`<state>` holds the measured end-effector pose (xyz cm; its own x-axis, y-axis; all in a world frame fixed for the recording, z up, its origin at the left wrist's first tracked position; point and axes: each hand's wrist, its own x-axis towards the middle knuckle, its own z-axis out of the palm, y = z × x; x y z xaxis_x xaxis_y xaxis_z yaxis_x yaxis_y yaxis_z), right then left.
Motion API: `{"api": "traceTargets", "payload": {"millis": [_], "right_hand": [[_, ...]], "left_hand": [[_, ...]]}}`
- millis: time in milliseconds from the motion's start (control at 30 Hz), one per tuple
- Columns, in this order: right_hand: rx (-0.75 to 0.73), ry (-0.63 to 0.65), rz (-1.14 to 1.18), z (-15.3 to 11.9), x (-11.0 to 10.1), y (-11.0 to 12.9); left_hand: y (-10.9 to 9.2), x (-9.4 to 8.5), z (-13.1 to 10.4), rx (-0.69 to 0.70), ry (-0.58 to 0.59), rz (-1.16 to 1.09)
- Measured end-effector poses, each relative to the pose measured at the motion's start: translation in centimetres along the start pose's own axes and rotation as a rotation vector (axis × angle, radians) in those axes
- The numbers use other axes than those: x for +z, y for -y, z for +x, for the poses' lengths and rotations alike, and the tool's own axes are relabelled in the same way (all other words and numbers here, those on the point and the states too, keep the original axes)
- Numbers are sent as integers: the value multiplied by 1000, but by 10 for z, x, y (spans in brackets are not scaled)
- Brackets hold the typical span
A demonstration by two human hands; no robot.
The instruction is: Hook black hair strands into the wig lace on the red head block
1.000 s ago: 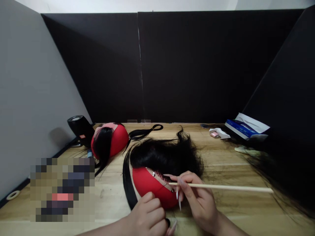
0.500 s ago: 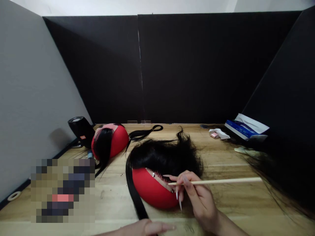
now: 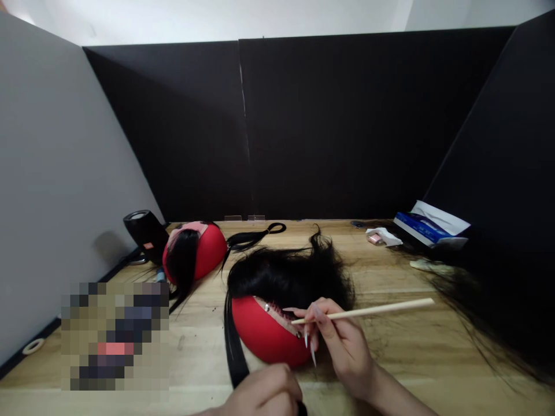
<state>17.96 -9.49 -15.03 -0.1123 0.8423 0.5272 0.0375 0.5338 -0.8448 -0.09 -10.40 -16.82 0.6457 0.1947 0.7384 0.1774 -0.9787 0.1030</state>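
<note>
A red dome-shaped wig block [image 3: 266,332] lies in front of me, with a light lace edge [image 3: 277,312] pinned across it. Black hair [image 3: 281,277] covers its far side. My right hand [image 3: 342,344] pinches a slim pale wooden stick [image 3: 385,309] whose tip is at the lace edge. I cannot make out whether the tip touches the lace. My left hand [image 3: 269,393] is closed at the near edge of the view, around a long straight lock of black hair [image 3: 236,364] that hangs down the block's left side.
A second red wig block [image 3: 212,251] with dark hair stands at the back left beside a black cylindrical speaker [image 3: 145,234]. A tied hair bundle [image 3: 255,236] lies behind. At right are a blue box [image 3: 427,228], tissue [image 3: 384,236] and loose black hair [image 3: 489,300]. A tape roll [image 3: 33,346] lies left.
My left hand has turned and its fingers have closed around the lock of hair. The right hand stays by the lace edge, and the stick's rear end has swung slightly upward. The view has shifted a little.
</note>
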Motion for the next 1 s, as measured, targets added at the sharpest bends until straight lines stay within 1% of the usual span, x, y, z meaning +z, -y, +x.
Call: {"api": "traceTargets", "payload": {"millis": [33, 67, 133, 167, 267, 367, 533, 633, 833, 900, 1000], "right_hand": [[15, 2, 4, 0, 0, 0], [26, 5, 12, 1, -1, 1], [44, 10, 33, 1, -1, 2], [56, 13, 44, 1, -2, 2], [105, 21, 76, 3, -3, 4], [117, 34, 97, 4, -4, 6], [107, 19, 62, 3, -4, 3], [64, 0, 11, 2, -4, 0], [-31, -6, -64, 2, -5, 3], [-7, 2, -49, 3, -5, 5], [88, 13, 8, 3, -5, 6]], "left_hand": [[2, -6, 9, 17, -23, 41], [5, -11, 18, 44, -16, 133], [10, -19, 30, 115, 41, 298], [12, -21, 33, 129, 71, 367], [19, -20, 31, 105, 141, 529], [23, -18, 24, 63, 193, 647], [21, -20, 22, 47, 234, 678], [21, -22, 22, 44, 256, 670], [24, -26, 26, 27, 238, 610], [24, -26, 27, 28, 224, 624], [22, -24, 29, 25, 218, 679]]}}
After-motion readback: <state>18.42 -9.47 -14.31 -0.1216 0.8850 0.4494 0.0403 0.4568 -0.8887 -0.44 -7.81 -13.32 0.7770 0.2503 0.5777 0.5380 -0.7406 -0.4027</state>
